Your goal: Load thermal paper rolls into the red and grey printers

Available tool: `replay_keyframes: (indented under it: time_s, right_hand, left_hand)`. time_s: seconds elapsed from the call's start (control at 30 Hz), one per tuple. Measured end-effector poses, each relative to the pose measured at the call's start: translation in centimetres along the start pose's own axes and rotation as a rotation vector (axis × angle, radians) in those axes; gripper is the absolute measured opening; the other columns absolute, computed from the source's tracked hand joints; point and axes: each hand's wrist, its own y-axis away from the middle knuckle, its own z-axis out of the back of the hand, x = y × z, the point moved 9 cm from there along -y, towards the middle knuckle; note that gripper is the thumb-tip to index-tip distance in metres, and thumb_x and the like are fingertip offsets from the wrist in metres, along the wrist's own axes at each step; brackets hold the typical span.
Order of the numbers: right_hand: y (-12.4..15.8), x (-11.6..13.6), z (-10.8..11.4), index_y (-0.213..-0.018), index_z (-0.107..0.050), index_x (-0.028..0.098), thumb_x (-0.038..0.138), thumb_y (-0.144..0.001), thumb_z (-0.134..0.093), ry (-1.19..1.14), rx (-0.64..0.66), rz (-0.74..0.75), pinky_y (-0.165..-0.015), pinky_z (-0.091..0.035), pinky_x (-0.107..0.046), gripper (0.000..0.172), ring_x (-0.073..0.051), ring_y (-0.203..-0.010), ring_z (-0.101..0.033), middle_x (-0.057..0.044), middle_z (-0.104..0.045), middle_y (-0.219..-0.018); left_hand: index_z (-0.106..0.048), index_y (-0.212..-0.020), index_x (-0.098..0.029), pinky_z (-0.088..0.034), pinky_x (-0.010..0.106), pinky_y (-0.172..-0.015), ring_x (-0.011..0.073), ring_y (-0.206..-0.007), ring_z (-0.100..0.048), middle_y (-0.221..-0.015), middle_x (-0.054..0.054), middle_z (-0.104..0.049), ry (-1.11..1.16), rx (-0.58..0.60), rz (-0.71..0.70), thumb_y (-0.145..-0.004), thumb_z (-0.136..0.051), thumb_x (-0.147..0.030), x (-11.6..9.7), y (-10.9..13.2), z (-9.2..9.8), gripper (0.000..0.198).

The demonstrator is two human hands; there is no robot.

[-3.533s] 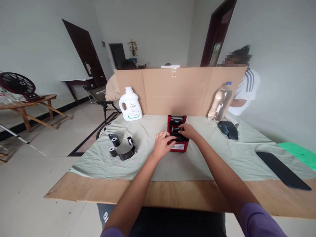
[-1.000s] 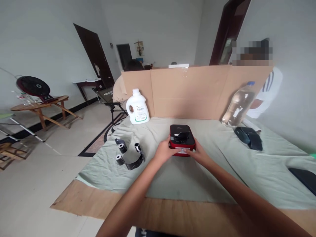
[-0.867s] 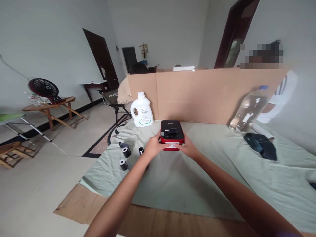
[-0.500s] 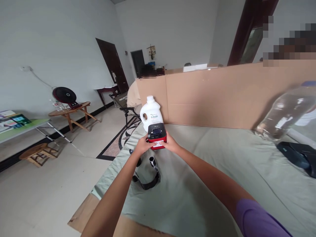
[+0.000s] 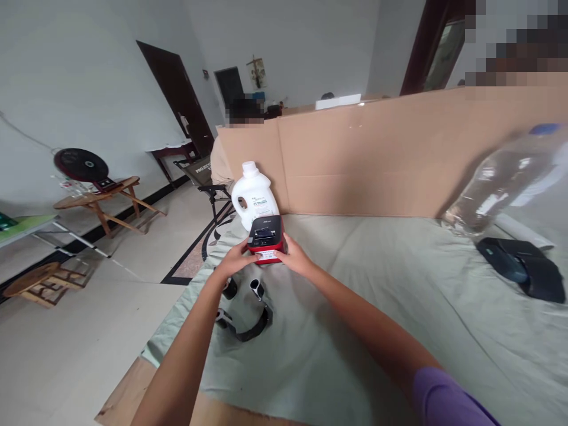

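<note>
A small red-and-black box (image 5: 265,234) with a white label strip on its near side is between my hands, in front of a white jug (image 5: 256,198). My left hand (image 5: 234,260) grips its left side, thumb on the near face. On its right side my right hand (image 5: 293,255) holds it the same way. Whether the box touches the cloth is hard to tell. The jug stands upright with its handle to the left, its lower part hidden by the box. Closer to me lies a black-and-white curved band (image 5: 255,331) with short tube-like ends, partly behind my left forearm.
A greenish cloth (image 5: 355,278) covers the table. A cardboard panel (image 5: 355,160) stands along its back. To the right are a large clear plastic bottle (image 5: 497,183) and a black object (image 5: 521,269). Beyond the left edge are a fan (image 5: 82,165) on a wooden stool and a seated person.
The camera view has turned, so the whole scene has slid left. Both hands remain on the box, which is still in front of the jug.
</note>
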Motion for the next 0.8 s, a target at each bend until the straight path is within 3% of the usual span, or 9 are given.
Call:
replay_keyframes:
  time_s: [0.1, 0.17, 0.23, 0.33, 0.4, 0.47, 0.53, 0.67, 0.8]
  right_hand:
    - [4.1, -1.1, 8.0, -0.144, -0.048, 0.022, 0.042, -0.084, -0.066, 0.187, -0.041, -0.089, -0.115, -0.037, -0.052, 0.065, -0.033, -0.139, -0.045, -0.013, -0.048, -0.150]
    - [8.3, -1.3, 16.3, -0.138, -0.055, 0.021, 0.040, -0.085, -0.064, 0.384, -0.121, -0.069, -0.116, -0.036, -0.052, 0.057, -0.032, -0.136, -0.047, -0.014, -0.053, -0.145]
    - [13.6, -1.3, 25.8, -0.131, -0.059, 0.018, 0.034, -0.084, -0.061, 0.629, -0.273, -0.108, -0.113, -0.038, -0.053, 0.049, -0.032, -0.128, -0.053, -0.015, -0.060, -0.135]
    - [21.6, -0.7, 39.1, -0.126, -0.060, 0.011, 0.030, -0.082, -0.061, 0.974, -0.524, -0.350, -0.107, -0.039, -0.052, 0.048, -0.036, -0.123, -0.053, -0.020, -0.061, -0.127]
    - [25.4, -0.4, 45.5, -0.132, -0.055, 0.008, 0.036, -0.082, -0.065, 1.112, -0.625, -0.611, -0.104, -0.039, -0.052, 0.059, -0.040, -0.126, -0.049, -0.024, -0.057, -0.130]
    - [27.2, -0.5, 49.4, -0.140, -0.047, 0.006, 0.045, -0.082, -0.068, 1.151, -0.638, -0.832, -0.101, -0.039, -0.051, 0.072, -0.043, -0.127, -0.046, -0.027, -0.054, -0.133]
    - [27.2, -1.1, 51.4, -0.144, -0.042, 0.007, 0.050, -0.082, -0.069, 1.130, -0.606, -0.962, -0.100, -0.040, -0.051, 0.080, -0.043, -0.128, -0.046, -0.027, -0.052, -0.136]
    - [25.9, -3.8, 53.2, -0.143, -0.040, 0.008, 0.049, -0.080, -0.073, 1.029, -0.574, -1.097, -0.098, -0.042, -0.051, 0.083, -0.043, -0.127, -0.048, -0.027, -0.052, -0.136]
    - [25.4, -6.6, 54.2, -0.148, -0.032, 0.007, 0.048, -0.073, -0.079, 0.946, -0.570, -1.159, -0.094, -0.043, -0.054, 0.097, -0.046, -0.127, -0.048, -0.032, -0.048, -0.138]
  left_hand:
    - [-0.061, -0.131, -0.014, -0.043, 0.047, -0.111, 0.0321, -0.134, -0.052, -0.141, 0.015, -0.059, -0.176, -0.267, 0.004, -0.083, -0.068, -0.044, -3.1, 3.8, 1.7, 0.057]
    - [-0.060, -0.133, -0.021, -0.047, 0.044, -0.107, 0.0284, -0.127, -0.059, -0.136, 0.010, -0.063, -0.237, -0.400, -0.082, -0.092, -0.056, -0.049, -6.1, 6.7, -0.2, 0.050]
    - [-0.063, -0.129, -0.024, -0.050, 0.044, -0.105, 0.0279, -0.118, -0.064, -0.127, 0.007, -0.069, -0.321, -0.168, -0.167, -0.095, -0.051, -0.051, -8.4, 8.6, -7.4, 0.045]
    - [-0.056, -0.140, -0.022, -0.039, 0.048, -0.116, 0.0274, -0.134, -0.053, -0.145, 0.009, -0.057, -0.452, 0.340, -0.463, -0.098, -0.045, -0.047, -11.4, 12.9, -21.6, 0.050]
    - [-0.040, -0.153, -0.025, -0.024, 0.055, -0.123, 0.0288, -0.148, -0.034, -0.159, 0.007, -0.038, -0.533, 0.561, -0.612, -0.099, -0.043, -0.049, -12.3, 15.7, -28.5, 0.058]
    - [-0.028, -0.157, -0.031, -0.012, 0.061, -0.124, 0.0299, -0.154, -0.018, -0.165, 0.003, -0.022, -0.574, 0.703, -0.700, -0.100, -0.040, -0.052, -12.8, 17.6, -32.6, 0.062]
    - [-0.023, -0.158, -0.035, -0.005, 0.063, -0.124, 0.0303, -0.155, -0.010, -0.167, 0.000, -0.014, -0.584, 0.790, -0.736, -0.101, -0.038, -0.053, -13.1, 18.6, -33.9, 0.062]
    - [-0.022, -0.159, -0.031, -0.004, 0.062, -0.124, 0.0318, -0.155, -0.008, -0.167, 0.004, -0.014, -0.439, 1.004, -0.701, -0.098, -0.044, -0.056, -13.3, 21.4, -32.3, 0.070]
    - [-0.060, -0.134, -0.037, -0.040, 0.048, -0.116, 0.0288, -0.144, -0.041, -0.151, 0.001, -0.050, -0.079, 1.368, -0.410, -0.093, -0.056, -0.056, -13.2, 28.2, -28.5, 0.045]
